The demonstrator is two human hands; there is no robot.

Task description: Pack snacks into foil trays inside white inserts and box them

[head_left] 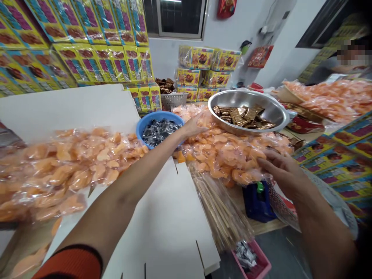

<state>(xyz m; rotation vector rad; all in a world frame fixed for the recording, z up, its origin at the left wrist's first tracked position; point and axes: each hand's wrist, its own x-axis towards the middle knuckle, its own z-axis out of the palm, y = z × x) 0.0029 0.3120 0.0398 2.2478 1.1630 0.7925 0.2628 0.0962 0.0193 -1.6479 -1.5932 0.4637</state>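
Note:
In the head view, clear-wrapped orange pieces (223, 153) lie heaped at the middle of the table. My left hand (196, 126) stretches over the far left side of this heap, its fingers extended and partly lost among the wrappers. At the heap's right edge is my right hand (280, 168), fingers apart and touching the plastic. Neither hand visibly grips a packet. A steel bowl (248, 110) of brown foil packets rests behind the heap. Left of my left hand stands a blue basin (141, 133) with dark wrapped pieces.
More orange packets (72, 162) cover the left side, beside a white cardboard box (162, 217). Bagged wooden sticks (221, 205) lie in front, near a blue tape dispenser (257, 203). Yellow boxes (343, 166) are stacked at right. A person (328, 68) is at the far right.

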